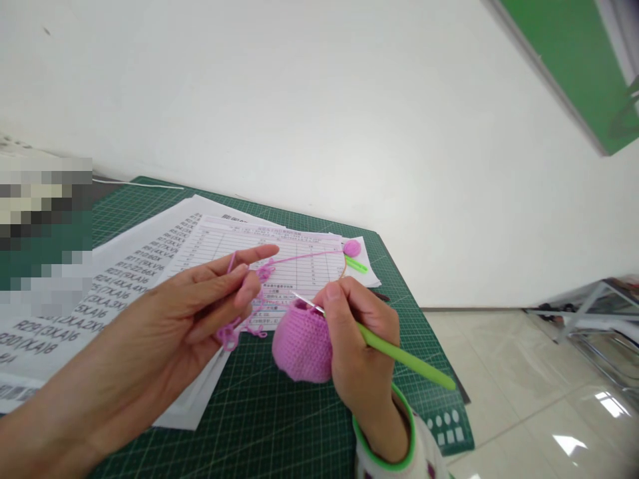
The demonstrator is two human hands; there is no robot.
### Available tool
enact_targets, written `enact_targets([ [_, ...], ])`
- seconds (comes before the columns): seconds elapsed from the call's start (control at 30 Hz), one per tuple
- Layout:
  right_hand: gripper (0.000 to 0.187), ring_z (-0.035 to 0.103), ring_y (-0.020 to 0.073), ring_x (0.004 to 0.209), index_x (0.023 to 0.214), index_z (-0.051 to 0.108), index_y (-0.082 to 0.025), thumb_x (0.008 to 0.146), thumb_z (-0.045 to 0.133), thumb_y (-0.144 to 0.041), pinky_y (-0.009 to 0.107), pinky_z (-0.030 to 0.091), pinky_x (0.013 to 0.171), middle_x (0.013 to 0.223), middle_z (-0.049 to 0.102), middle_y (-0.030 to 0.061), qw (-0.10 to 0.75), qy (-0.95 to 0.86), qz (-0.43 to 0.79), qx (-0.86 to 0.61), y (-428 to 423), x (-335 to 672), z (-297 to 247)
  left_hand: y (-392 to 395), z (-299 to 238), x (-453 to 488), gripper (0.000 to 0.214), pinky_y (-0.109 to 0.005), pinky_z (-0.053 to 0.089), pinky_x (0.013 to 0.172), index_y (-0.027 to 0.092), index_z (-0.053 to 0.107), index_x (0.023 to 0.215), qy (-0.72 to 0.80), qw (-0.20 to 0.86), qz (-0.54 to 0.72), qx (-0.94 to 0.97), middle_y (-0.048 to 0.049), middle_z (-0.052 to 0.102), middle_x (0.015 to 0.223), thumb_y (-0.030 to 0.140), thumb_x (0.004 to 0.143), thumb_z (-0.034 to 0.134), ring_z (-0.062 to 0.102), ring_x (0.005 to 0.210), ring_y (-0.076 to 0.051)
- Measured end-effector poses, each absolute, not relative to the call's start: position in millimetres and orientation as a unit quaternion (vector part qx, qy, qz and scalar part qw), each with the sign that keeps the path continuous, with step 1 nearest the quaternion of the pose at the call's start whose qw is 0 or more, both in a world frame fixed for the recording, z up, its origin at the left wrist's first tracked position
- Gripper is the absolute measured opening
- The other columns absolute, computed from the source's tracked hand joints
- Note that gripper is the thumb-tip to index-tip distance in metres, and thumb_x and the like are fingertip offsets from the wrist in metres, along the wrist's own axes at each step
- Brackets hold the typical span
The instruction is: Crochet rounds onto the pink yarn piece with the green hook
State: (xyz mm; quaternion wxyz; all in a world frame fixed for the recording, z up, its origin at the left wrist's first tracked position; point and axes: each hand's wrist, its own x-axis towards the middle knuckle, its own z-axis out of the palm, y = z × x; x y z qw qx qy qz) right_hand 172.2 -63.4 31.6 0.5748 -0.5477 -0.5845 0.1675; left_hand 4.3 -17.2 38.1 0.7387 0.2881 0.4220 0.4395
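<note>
- A right hand (357,339), coming out of a green-edged sleeve (384,452), is clamping a crochet hook (407,359) between thumb and fingers; the green handle is sticking out to the lower right and the metal tip is pointing to the upper left.
- A left hand (200,303) is holding its forefinger outstretched, with yarn (229,337) running about the fingers; whether thumb and fingers are pinching that yarn, this report cannot tell.
- The crocheted piece (302,342) is showing pink-purple, rounded like a cup, in close, even stitches, with its opening facing up; its inside is staying hidden.
- The piece is sitting just left of the right hand, touching it, below the metal end of the hook and apart from the left hand; whether hidden fingers are gripping it cannot be told.
- Loose curls of yarn are hanging beneath and beside the left fingers.
- A green cutting mat (264,412) is lying underneath, bearing printed sheets (267,263) that are overlapping.
- Beyond the hands, a small yarn ball (352,248) is resting near the sheets' far right edge, beside a bright green strip (356,264).
- A white wall (324,100) is standing behind.
</note>
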Motion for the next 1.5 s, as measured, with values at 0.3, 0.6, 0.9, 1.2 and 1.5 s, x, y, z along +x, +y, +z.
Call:
enact_targets([
  [0.3, 0.022, 0.055, 0.0096, 0.060, 0.072, 0.054, -0.021, 0.093, 0.049, -0.016, 0.025, 0.040, 0.059, 0.065, 0.063, -0.0018, 0.520, -0.675, -0.057, -0.520, -62, 182, 25, -22, 24, 3, 0.030, -0.006, 0.040, 0.044, 0.033, 0.077, 0.104, 0.436, 0.688, 0.327, 0.479, 0.0052, 0.058, 0.057, 0.043, 0.076, 0.077, 0.047, 0.055, -0.010],
  [0.6, 0.037, 0.042, 0.0079, 0.052, 0.060, 0.055, -0.019, 0.094, 0.052, -0.035, 0.023, 0.031, 0.050, 0.053, 0.048, -0.0049, 0.600, -0.530, 0.276, -0.532, -53, 198, 31, -1, 44, 1, 0.023, -0.007, 0.053, 0.070, 0.021, 0.075, 0.083, 0.453, 0.660, 0.497, 0.335, 0.0031, 0.070, 0.083, 0.005, 0.086, 0.059, 0.061, 0.070, -0.006],
  [0.9, 0.034, 0.043, 0.0083, 0.054, 0.056, 0.058, -0.018, 0.079, 0.065, -0.042, 0.023, 0.033, 0.052, 0.056, 0.051, -0.0045, 0.568, -0.453, 0.433, -0.533, -39, 218, 35, 12, 56, -21, 0.021, -0.022, 0.048, 0.057, 0.021, 0.075, 0.087, 0.517, 0.559, 0.417, 0.496, -0.0018, 0.069, 0.088, 0.024, 0.068, 0.083, 0.062, 0.090, -0.026],
  [1.2, 0.033, 0.039, 0.0079, 0.052, 0.056, 0.058, -0.017, 0.070, 0.071, -0.044, 0.022, 0.028, 0.050, 0.053, 0.049, -0.0052, 0.549, -0.425, 0.451, -0.562, -31, 226, 31, 15, 61, -28, 0.035, -0.026, 0.037, 0.065, 0.032, 0.059, 0.105, 0.563, 0.389, 0.512, 0.520, 0.0042, 0.057, 0.106, 0.026, 0.075, 0.076, 0.051, 0.096, -0.021],
  [1.5, 0.036, 0.036, 0.0080, 0.053, 0.057, 0.055, -0.018, 0.080, 0.062, -0.044, 0.023, 0.027, 0.050, 0.054, 0.044, -0.0051, 0.548, -0.486, 0.444, -0.517, -33, 200, 31, -9, 40, 14, 0.026, -0.025, 0.055, 0.076, 0.020, 0.071, 0.071, 0.334, 0.722, 0.432, 0.424, -0.0008, 0.065, 0.073, 0.031, 0.091, 0.059, 0.059, 0.072, -0.014],
])
